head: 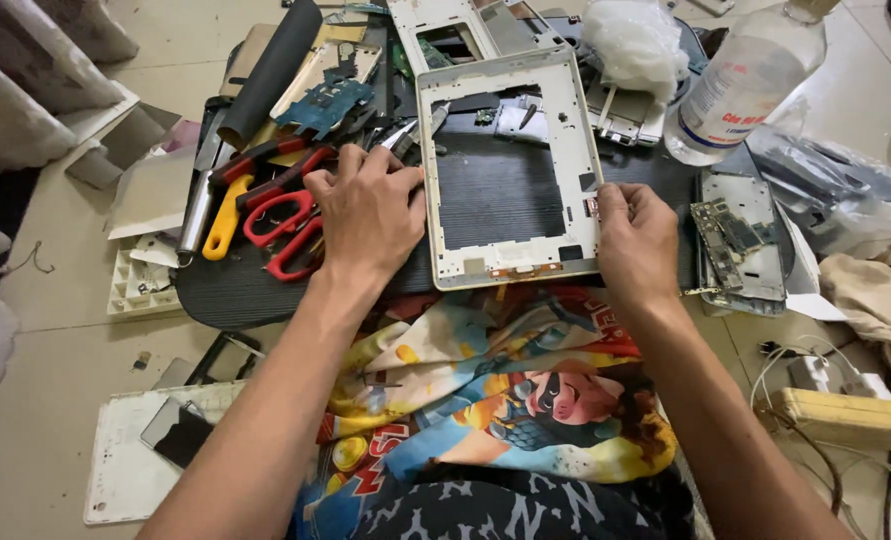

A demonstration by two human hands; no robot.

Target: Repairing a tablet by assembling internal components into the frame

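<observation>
A white tablet frame [507, 82], hollow in the middle, lies flat on a black ribbed mat [501, 190]. My left hand [368, 212] rests on its left edge, fingers bent over the rim. My right hand [638, 240] presses the lower right corner of the frame, fingers curled at its edge. Red-handled scissors [278, 222] lie just left of my left hand, next to a yellow-handled tool [226, 217]. A colourful printed cloth [506, 385] covers my lap below the frame.
A clear plastic bottle [741, 85] stands at the back right. A circuit board in a grey tray [741, 240] lies right of my right hand. Another white frame [456, 28], a blue board [324, 103], a rolled black mat [271, 70] and cables [816, 375] crowd around.
</observation>
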